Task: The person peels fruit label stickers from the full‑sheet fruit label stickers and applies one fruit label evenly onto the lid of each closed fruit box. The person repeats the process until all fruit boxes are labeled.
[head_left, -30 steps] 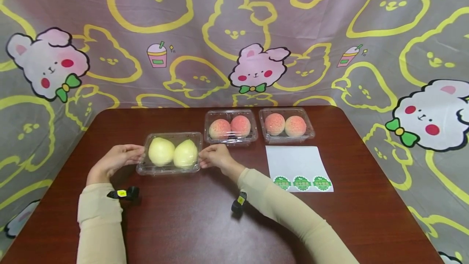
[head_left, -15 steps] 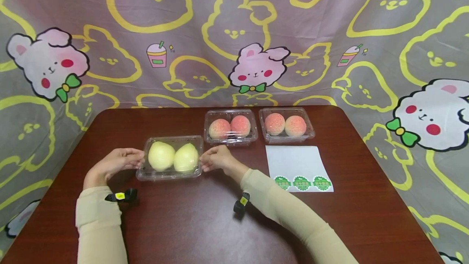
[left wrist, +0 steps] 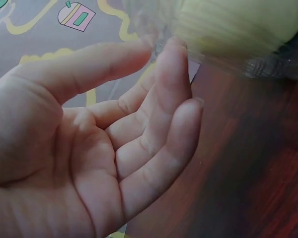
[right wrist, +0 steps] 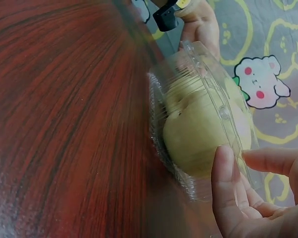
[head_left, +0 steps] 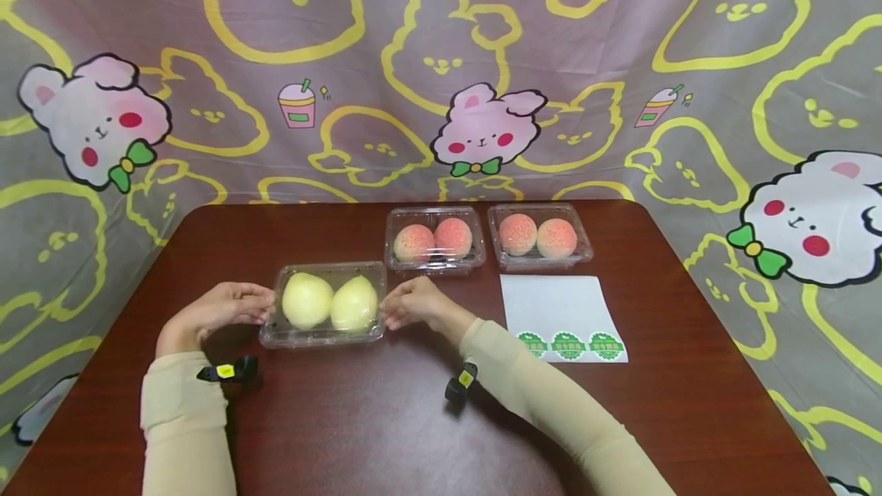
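Note:
A lidded clear plastic box with two pale yellow, rounded fruits stands left of the middle of the table. My left hand pinches its left end between thumb and fingertips. At the opposite end, my right hand pinches the rim; the right wrist view shows thumb and index finger at the lid's edge. In the left wrist view the box is blurred and only partly seen beyond my fingertips. Whether its base touches the table is hard to tell.
Two more clear boxes, a left one and a right one, each with two pink peaches, stand at the back of the brown table. A white sheet with green round stickers lies right of my right hand. Patterned cloth hangs behind.
Both hands have moved the box of yellow fruits a little toward me and slightly right. The peach boxes and the sticker sheet have stayed put.

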### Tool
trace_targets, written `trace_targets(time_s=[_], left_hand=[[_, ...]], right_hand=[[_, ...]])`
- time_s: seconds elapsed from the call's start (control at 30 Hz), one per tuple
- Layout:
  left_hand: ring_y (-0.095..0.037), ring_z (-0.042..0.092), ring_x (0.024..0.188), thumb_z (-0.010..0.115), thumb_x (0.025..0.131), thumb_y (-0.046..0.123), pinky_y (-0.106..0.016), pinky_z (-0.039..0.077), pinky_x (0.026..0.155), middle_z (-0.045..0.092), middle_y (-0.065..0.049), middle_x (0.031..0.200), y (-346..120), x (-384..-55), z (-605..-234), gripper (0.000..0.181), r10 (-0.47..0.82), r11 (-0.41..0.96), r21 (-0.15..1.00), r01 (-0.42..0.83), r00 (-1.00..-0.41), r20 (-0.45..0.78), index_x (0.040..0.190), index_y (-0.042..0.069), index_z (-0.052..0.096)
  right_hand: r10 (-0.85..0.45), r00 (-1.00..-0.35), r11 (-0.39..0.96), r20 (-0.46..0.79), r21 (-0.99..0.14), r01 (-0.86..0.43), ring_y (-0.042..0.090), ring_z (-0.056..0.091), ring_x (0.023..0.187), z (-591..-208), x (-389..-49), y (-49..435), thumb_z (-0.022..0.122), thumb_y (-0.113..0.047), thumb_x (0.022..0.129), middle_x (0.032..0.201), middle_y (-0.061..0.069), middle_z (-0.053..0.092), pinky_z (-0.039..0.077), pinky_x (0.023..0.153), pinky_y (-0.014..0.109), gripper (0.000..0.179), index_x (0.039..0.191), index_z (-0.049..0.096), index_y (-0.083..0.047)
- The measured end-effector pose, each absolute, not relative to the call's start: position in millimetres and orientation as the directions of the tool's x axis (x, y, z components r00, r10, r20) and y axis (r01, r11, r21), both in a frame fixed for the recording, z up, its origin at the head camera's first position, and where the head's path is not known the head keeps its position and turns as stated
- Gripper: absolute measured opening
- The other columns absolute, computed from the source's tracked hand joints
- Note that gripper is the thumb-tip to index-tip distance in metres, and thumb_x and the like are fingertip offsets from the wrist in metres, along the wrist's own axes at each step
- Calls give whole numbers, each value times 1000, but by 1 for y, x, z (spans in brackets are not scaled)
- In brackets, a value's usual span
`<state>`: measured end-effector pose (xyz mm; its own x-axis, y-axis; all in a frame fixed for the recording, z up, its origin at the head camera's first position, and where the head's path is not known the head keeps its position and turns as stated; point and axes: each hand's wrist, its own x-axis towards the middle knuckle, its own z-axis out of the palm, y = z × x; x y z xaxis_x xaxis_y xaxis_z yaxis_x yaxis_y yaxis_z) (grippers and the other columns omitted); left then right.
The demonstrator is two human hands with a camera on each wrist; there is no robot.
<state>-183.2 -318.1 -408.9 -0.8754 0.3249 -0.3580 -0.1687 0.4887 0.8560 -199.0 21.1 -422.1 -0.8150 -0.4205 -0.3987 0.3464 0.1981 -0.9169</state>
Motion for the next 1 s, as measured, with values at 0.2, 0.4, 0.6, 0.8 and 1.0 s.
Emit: trace_targets(time_s=[0.2,0.4,0.6,0.8,1.0], left_hand=[[-1,65,82,56,98,20,-21,57,78,67,13,86,-317,-179,-410,52,341,477,865,-155,-874,-345,127,-21,44],[-2,65,81,55,98,18,-22,57,78,67,12,86,-313,-178,-411,48,359,484,863,-142,-868,-344,125,-20,46],[-3,66,80,56,97,18,-23,58,78,68,7,88,-310,-176,-410,46,371,501,856,-124,-863,-342,123,-19,49],[-5,68,79,56,97,19,-26,59,78,69,5,86,-308,-177,-410,45,377,502,856,-121,-861,-342,121,-19,51],[-5,68,79,56,97,18,-25,58,77,69,5,86,-307,-178,-410,43,387,506,855,-111,-857,-340,120,-19,52]], right_hand=[[-435,-804,212,-406,-914,346,10,63,52,-421,-198,24,60,3,87,67,8,66,60,61,27,24,106,63,17],[-445,-789,228,-423,-906,357,10,63,53,-422,-196,29,60,2,87,67,5,65,60,62,28,25,107,62,18],[-454,-783,226,-425,-905,360,11,63,54,-425,-196,33,61,3,86,65,4,64,60,64,30,26,107,62,17],[-455,-788,204,-414,-910,361,12,64,55,-424,-195,37,62,4,84,63,3,64,61,68,33,21,103,63,15],[-490,-781,188,-388,-922,340,12,65,58,-419,-193,42,61,3,84,67,7,68,61,70,34,12,94,65,9]])
